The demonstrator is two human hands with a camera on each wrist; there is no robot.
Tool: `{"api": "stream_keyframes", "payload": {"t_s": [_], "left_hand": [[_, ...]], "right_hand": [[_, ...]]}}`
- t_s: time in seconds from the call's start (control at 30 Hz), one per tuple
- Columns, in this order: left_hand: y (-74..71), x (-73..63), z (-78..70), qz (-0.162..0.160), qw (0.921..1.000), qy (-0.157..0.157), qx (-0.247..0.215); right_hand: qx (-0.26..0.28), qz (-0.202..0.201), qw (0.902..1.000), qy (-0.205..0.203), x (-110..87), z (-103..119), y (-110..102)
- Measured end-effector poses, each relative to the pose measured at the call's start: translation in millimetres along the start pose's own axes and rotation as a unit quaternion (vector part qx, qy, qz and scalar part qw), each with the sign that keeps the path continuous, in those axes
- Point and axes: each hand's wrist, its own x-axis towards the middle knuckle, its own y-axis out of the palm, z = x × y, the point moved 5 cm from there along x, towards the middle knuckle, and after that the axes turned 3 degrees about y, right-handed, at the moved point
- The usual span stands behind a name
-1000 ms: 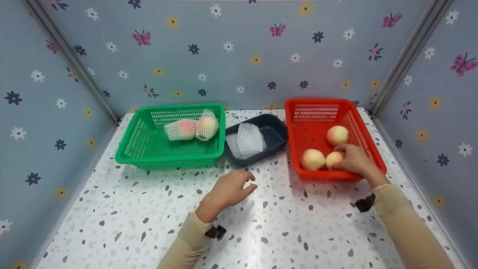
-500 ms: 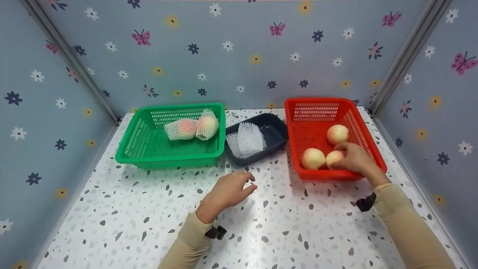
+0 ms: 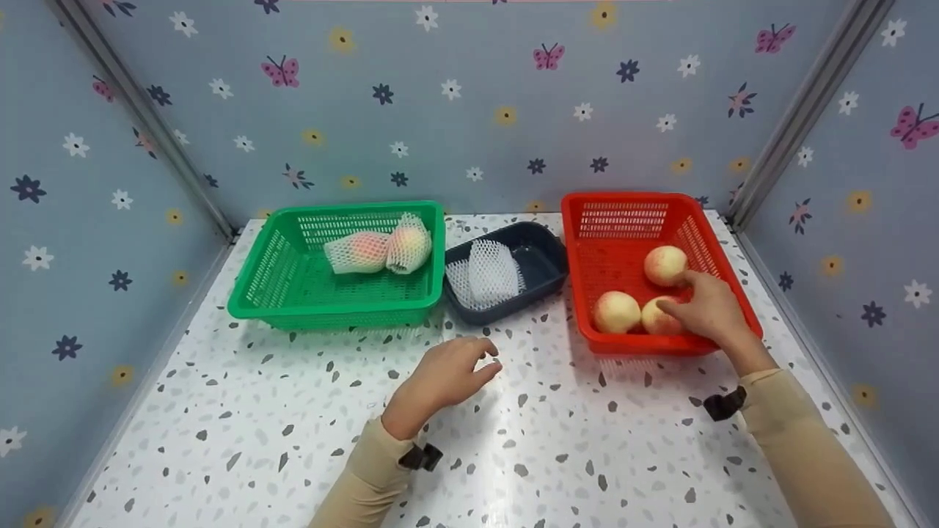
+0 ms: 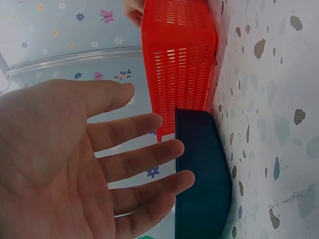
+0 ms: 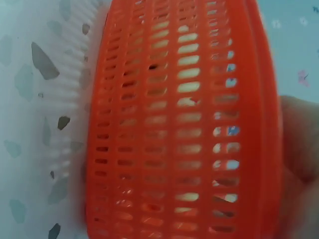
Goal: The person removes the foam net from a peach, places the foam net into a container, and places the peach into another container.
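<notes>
Three bare peaches lie in the red basket [image 3: 603, 249]: one front left peach [image 3: 617, 312], one front right peach [image 3: 662, 316] and one back peach [image 3: 666, 265]. My right hand [image 3: 710, 312] reaches over the basket's front right side. Its thumb lies over the front right peach and its forefinger is beside the back peach; the other fingers are hidden. The right wrist view shows mostly the basket's slotted wall [image 5: 169, 119]. My left hand [image 4: 94, 159] hovers above the table with spread, relaxed fingers, holding nothing, in front of the dark blue tray [image 3: 541, 265].
White foam net sleeves [image 3: 493, 275] lie in the tray between the two baskets. Two peaches in foam nets [image 3: 367, 251] rest in the green basket [image 3: 337, 312] on the left. Flower-patterned panels [image 3: 469, 95] enclose the speckled white table [image 3: 557, 455] at the back and sides.
My right hand has shifted a little right and its fingers have drawn back, so more of the front right peach shows. My left hand has stayed nearly still.
</notes>
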Motion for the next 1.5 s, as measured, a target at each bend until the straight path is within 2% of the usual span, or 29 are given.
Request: {"api": "stream_keyframes", "payload": {"t_s": [0.13, 0.27, 0.37, 0.5, 0.67, 0.77, 0.87, 0.97, 1.1, 1.23, 1.37, 1.5], "left_hand": [[0.3, -0.7, 1.7, 0.0, 1.0, -0.004, -0.005], [1.6, -1.3, 2.7, -0.005, 0.9997, -0.004, -0.022], [1.8, -1.4, 3.1, -0.013, 0.9991, -0.001, -0.04], [0.7, -1.2, 4.7, -0.036, 0.9975, 0.009, -0.061], [-6.2, -3.6, 9.0, -0.093, 0.9932, 0.015, -0.068], [-15.8, -5.5, 13.7, -0.132, 0.9882, 0.023, -0.074], [-31.0, -7.6, 22.7, -0.158, 0.9838, 0.019, -0.082], [-52.1, -10.1, 33.4, -0.167, 0.9822, 0.001, -0.086], [-83.0, -13.6, 47.0, -0.159, 0.9834, -0.029, -0.082], [-109.6, -12.3, 62.7, -0.147, 0.9854, -0.052, -0.067], [-131.8, -2.8, 85.0, -0.114, 0.9889, -0.077, -0.056], [-146.7, 9.5, 115.0, -0.074, 0.99, -0.11, -0.048]], "right_hand": [[0.023, -0.092, 0.9954, -0.011, -10.9, 19.0, -11.1], [0.067, -0.163, 0.9838, -0.034, -27.7, 39.5, -19.3], [0.098, -0.193, 0.9747, -0.055, -42.9, 51.1, -20.6], [0.128, -0.212, 0.9658, -0.076, -61.5, 60.3, -17.8], [0.16, -0.203, 0.9607, -0.101, -78.3, 66.4, -9.2], [0.177, -0.193, 0.9583, -0.115, -86.4, 69.9, -2.3], [0.191, -0.186, 0.9553, -0.128, -94.0, 75.4, 5.0], [0.198, -0.178, 0.9531, -0.144, -106.1, 94.4, 5.6], [0.196, -0.167, 0.9508, -0.172, -121.3, 115.4, 5.1], [0.198, -0.153, 0.9491, -0.192, -127.7, 115.2, 13.0], [0.203, -0.132, 0.9492, -0.201, -131.3, 114.1, 19.7], [0.202, -0.117, 0.952, -0.198, -133.4, 113.6, 25.3]]}}
